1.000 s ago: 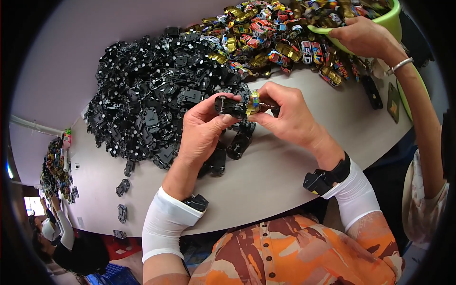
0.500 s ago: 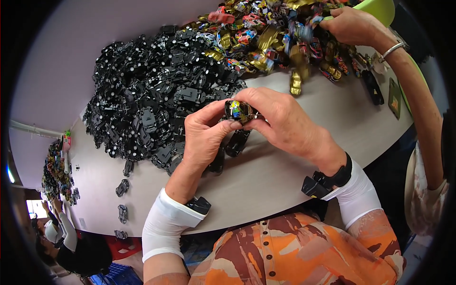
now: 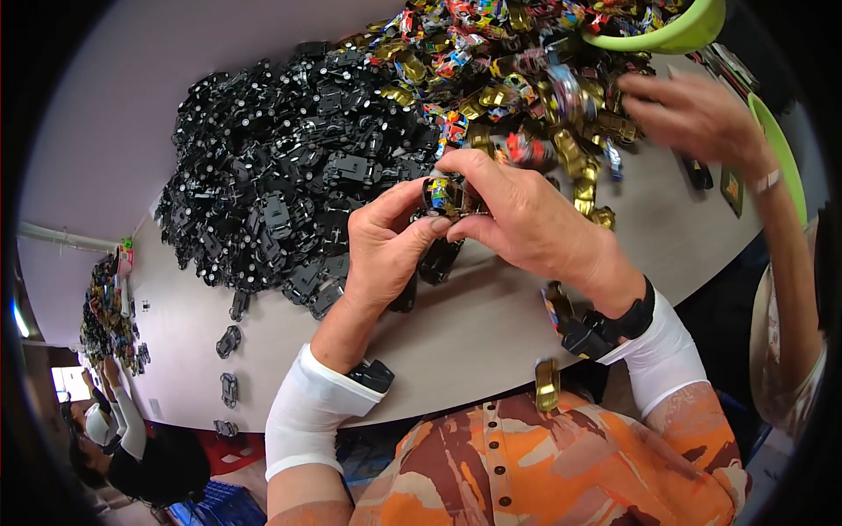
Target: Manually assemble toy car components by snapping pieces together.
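Both of my hands hold a small toy car (image 3: 441,196) with a dark, brightly printed body above the table. The fingers and thumb of my left hand (image 3: 383,241) close on its left end. My right hand (image 3: 535,215) pinches the other end, covering part of the car. Under my hands lie black toy car chassis (image 3: 438,260), partly hidden. A big heap of black chassis (image 3: 281,184) stands just beyond and left of my left hand. Past my right hand spreads a heap of gold and multicoloured car bodies (image 3: 491,66).
A co-worker's blurred hand (image 3: 688,114) reaches in at right, near a lime-green basin (image 3: 671,35). A gold car body (image 3: 547,384) lies at the table's front edge, another body (image 3: 556,302) by my right wrist. Single chassis (image 3: 229,388) form a row at left.
Car bodies have spilled from the green basin, now tipped lower over the heap, and some lie by my right wrist and the front edge. The co-worker's hand has moved nearer. My hands barely shifted.
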`<state>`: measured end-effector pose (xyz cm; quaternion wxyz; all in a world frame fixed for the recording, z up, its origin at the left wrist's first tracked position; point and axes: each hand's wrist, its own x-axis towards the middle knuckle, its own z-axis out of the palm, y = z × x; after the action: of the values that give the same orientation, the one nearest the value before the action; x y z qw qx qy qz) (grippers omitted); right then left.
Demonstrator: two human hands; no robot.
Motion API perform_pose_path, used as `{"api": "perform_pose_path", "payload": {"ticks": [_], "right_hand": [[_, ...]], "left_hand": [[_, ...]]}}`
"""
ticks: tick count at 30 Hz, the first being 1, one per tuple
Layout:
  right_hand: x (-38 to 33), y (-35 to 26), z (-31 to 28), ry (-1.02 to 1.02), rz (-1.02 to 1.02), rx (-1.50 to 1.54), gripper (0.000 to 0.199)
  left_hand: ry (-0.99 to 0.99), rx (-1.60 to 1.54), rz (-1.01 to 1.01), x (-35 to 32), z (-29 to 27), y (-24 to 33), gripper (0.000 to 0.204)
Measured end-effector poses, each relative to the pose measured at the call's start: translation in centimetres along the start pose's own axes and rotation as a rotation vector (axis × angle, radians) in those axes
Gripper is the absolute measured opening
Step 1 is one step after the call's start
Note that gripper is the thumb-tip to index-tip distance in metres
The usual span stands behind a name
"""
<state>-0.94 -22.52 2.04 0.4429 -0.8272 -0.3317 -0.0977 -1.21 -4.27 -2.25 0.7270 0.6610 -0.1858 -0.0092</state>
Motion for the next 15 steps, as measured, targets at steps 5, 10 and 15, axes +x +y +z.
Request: {"api": "perform_pose_path", "payload": {"ticks": [5,10,15], "right_hand": [[0.1,1.1,1.7,-0.037,-0.099,0.042,0.038],[0.6,2.4,2.2,-0.044,-0.073,0.099,0.038],[0.8,2.5,1.7,-0.039,-0.138,0.140,0.034]], "left_hand": [[0.002,-0.087,-0.214,-0.9,-1.1,0.7,0.034],[0.030,-0.172,-0.178,-1.1,-1.7,-0.6,0.031],[0.063,-0.269,-0.188,-1.5,-1.3,-0.7,0.037]]}}
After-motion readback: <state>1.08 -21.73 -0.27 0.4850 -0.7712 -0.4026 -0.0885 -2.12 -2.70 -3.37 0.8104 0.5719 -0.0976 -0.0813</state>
